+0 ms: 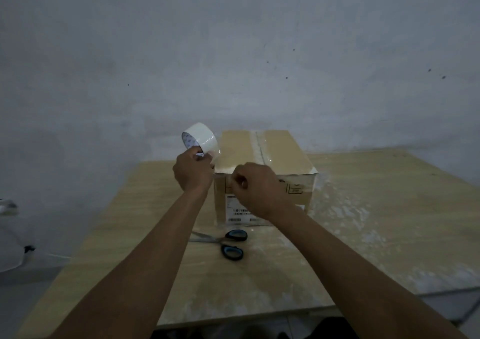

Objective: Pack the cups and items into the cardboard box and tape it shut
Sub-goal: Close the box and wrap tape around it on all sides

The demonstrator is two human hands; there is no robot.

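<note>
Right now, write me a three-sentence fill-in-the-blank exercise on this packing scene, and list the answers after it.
1. The left hand holds a white roll of ____ beside the cardboard box.
2. On the table, in front of the box, lie black-handled ____.
3. The box's top flaps are ____, with a clear strip along their seam.
Missing words: tape; scissors; closed.

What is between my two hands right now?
Head view: the near top corner of the cardboard box shows between the left hand, gripping the tape roll, and the right hand.
</note>
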